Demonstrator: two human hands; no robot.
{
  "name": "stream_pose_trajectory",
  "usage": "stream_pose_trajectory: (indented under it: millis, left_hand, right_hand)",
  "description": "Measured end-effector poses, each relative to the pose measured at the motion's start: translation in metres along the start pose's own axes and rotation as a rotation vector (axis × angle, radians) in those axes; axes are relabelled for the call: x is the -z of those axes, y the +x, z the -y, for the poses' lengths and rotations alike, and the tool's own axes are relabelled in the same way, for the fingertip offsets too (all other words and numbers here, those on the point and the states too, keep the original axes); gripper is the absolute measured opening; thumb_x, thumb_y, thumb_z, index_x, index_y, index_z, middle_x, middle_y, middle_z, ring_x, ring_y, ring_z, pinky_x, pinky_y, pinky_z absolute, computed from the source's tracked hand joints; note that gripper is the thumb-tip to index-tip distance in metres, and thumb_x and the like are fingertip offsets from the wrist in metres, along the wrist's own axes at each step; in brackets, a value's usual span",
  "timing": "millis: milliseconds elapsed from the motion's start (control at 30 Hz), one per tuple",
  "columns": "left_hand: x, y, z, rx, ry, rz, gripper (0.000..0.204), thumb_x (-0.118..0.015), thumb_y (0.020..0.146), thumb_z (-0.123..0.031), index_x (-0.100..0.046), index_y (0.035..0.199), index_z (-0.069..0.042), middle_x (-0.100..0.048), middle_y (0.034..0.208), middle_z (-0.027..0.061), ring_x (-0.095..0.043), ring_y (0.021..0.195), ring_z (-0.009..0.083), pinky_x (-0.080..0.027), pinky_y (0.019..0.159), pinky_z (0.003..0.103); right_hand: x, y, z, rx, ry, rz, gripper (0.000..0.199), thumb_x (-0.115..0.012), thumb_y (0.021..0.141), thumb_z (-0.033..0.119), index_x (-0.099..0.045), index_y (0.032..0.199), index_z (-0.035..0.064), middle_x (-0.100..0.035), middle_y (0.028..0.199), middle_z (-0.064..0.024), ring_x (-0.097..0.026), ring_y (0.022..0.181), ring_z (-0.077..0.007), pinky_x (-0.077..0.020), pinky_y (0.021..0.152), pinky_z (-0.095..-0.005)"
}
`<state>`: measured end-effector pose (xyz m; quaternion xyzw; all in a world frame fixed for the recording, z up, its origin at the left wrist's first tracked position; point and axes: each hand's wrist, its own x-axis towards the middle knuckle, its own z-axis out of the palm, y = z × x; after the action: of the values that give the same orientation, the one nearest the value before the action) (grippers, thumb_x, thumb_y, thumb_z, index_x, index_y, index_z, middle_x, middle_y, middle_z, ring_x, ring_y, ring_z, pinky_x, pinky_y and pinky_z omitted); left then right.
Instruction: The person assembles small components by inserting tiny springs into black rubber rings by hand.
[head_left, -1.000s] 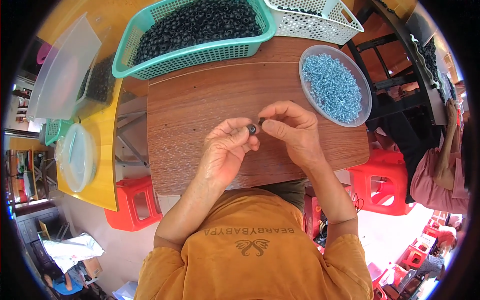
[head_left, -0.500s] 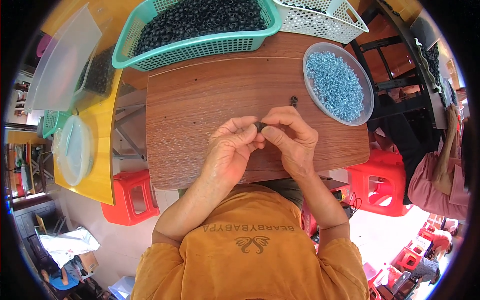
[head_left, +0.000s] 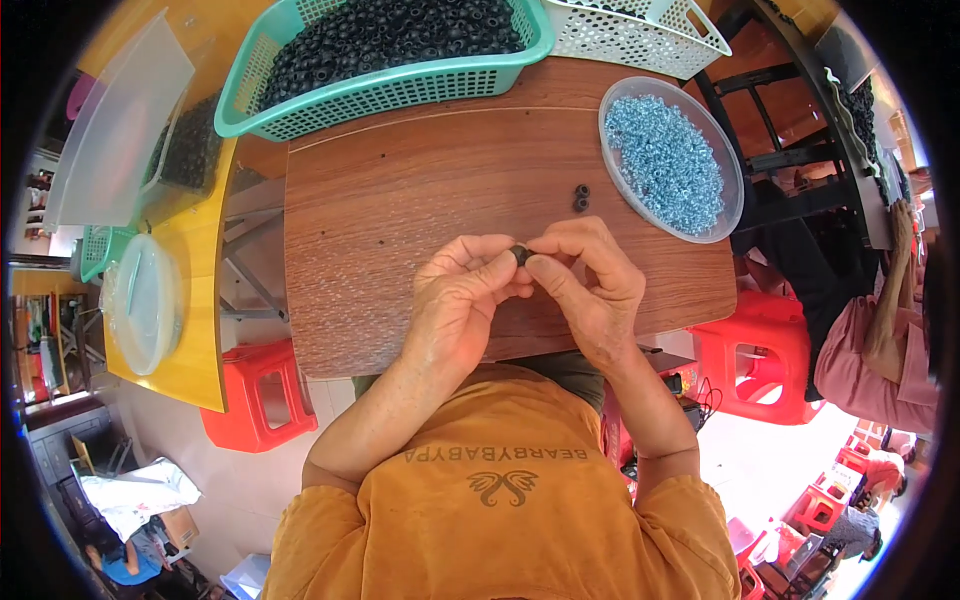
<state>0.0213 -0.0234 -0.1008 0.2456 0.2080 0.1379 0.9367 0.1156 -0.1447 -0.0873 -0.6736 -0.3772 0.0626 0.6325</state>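
Both hands meet over the near half of the wooden table, fingertips almost touching. Pinched between the thumb and finger of my left hand (head_left: 458, 295) is a small black round part (head_left: 520, 256). My right hand (head_left: 592, 280) closes its thumb and forefinger on the other side of that same part. Any smaller piece between the fingertips is hidden. Just beyond my right hand, two loose black round parts (head_left: 582, 197) lie close together on the tabletop.
A green basket (head_left: 400, 82) full of black round parts stands at the far side, beside a white perforated basket (head_left: 625, 38). A clear round tub (head_left: 735, 190) of small light-blue pieces sits at right. Red stools (head_left: 755, 355) flank the table; a co-worker's arm (head_left: 890, 300) shows at far right.
My hands hold nearly the same pose around the black part, with the right hand's fingers shifting slightly. The whole view has moved a little.
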Motion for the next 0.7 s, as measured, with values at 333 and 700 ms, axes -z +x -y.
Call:
stream_pose_trajectory:
  millis: [333, 700]
  left_hand:
    - [0.004, 0.0, 0.001, 0.012, 0.096, -0.01, 0.016, -0.065, 0.085, -0.001, -0.062, 0.101, 0.002, -0.066, 0.089, 0.0084, -0.062, 0.08, 0.0149, -0.048, 0.073, 0.026]
    - [0.0, -0.003, -0.002, 0.077, 0.101, -0.01, 0.017, -0.061, 0.087, 0.001, -0.061, 0.105, 0.002, -0.065, 0.092, 0.0091, -0.063, 0.081, 0.0171, -0.052, 0.075, 0.031]
  right_hand:
    - [0.001, -0.005, 0.008, -0.19, 0.181, -0.004, 0.015, -0.067, 0.08, -0.005, -0.067, 0.094, -0.0006, -0.06, 0.094, -0.0038, -0.052, 0.078, -0.0079, -0.0404, 0.067, -0.021]
    - [0.006, -0.007, 0.0, -0.096, 0.062, 0.038, 0.017, -0.064, 0.081, -0.007, -0.068, 0.097, -0.0021, -0.061, 0.094, -0.0065, -0.056, 0.085, -0.0118, -0.0442, 0.073, -0.0231]
